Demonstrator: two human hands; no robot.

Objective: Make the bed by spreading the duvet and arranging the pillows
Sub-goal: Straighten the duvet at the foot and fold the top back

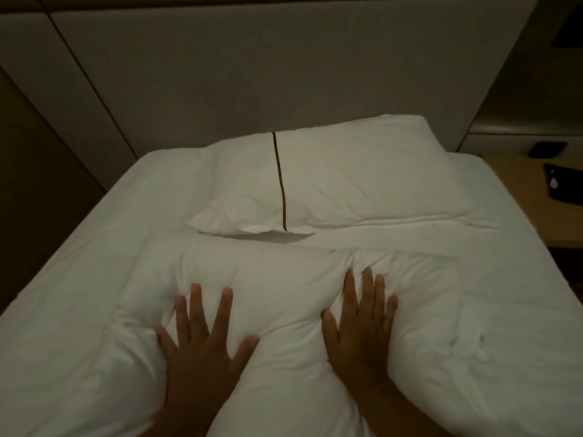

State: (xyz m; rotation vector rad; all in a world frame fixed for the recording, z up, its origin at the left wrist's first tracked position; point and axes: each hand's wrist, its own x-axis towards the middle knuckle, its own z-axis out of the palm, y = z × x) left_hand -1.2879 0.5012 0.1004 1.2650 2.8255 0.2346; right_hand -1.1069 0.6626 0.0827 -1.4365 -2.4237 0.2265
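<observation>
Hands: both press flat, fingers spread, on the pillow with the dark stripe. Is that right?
Not quite. The head view shows the left hand and right hand pressing flat, fingers spread, on the puffy white bedding in front; the striped pillow lies untouched beyond them.

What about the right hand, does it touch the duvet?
Touching. The head view shows the right hand flat on the duvet, fingers spread, with the fabric creased around them.
</observation>
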